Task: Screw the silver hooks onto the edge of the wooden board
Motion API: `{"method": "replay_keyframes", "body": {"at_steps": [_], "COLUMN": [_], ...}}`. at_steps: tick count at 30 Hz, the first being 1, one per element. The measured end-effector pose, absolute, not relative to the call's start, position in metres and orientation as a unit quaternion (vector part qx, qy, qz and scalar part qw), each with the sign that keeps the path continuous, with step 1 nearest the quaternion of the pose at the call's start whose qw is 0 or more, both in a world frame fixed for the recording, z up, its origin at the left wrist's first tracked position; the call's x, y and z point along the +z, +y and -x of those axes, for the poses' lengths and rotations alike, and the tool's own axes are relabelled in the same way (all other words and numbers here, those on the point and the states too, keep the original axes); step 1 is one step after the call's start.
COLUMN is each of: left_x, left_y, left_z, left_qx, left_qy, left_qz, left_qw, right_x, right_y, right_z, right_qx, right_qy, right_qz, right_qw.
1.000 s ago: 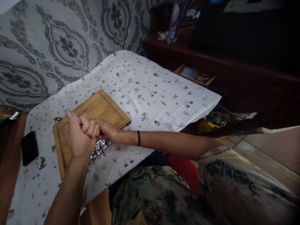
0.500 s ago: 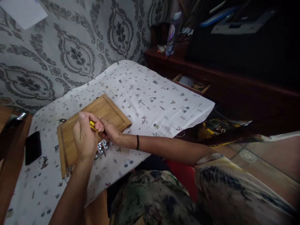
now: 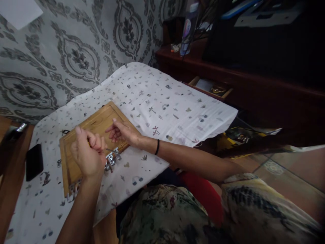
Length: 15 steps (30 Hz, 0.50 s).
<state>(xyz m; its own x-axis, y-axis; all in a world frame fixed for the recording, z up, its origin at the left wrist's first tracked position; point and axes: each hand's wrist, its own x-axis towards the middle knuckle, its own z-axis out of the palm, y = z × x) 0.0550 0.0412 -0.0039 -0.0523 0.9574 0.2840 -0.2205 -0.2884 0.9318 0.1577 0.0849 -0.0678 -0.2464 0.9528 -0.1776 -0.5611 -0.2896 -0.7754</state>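
Observation:
A wooden cabinet door panel [image 3: 99, 118] with a raised frame lies on the patterned cloth. Metal hinges [image 3: 111, 158] sit along its near edge, and another hinge [image 3: 72, 191] is at its near left corner, partly behind my forearm. My left hand [image 3: 88, 150] is closed around a yellow-handled screwdriver [image 3: 88, 142]; most of the handle is hidden by the fingers, and a thin shaft points toward the hinges. Above the panel's right part, my right hand [image 3: 125, 133] is apart from the left, fingers loosely curled and spread, with nothing visible in it.
A black phone [image 3: 35, 162] lies on the white cloth [image 3: 152, 101] at the left. Beyond the table's right side stand a dark wooden desk [image 3: 172, 61] with a partly open drawer [image 3: 212, 88] and a clear bottle [image 3: 188, 30]. A patterned wall [image 3: 78, 57] borders the far side.
My right hand has come off the left hand and moved up and right, its fingers loosening. The left hand has shifted slightly left, still gripping the screwdriver.

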Motion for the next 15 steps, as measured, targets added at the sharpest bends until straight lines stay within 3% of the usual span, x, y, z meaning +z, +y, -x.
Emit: {"method": "replay_keyframes", "body": {"at_steps": [15], "left_x": [0.0], "left_y": [0.051], "left_z": [-0.045], "left_qx": [0.539], "left_qy": [0.384], "left_qz": [-0.544], "left_qw": [0.516], "right_x": [-0.063], "right_y": [0.082], "right_z": [-0.157], "right_qx": [0.735], "right_qy": [-0.295], "right_qz": [0.34], "right_qw": [0.508]}}
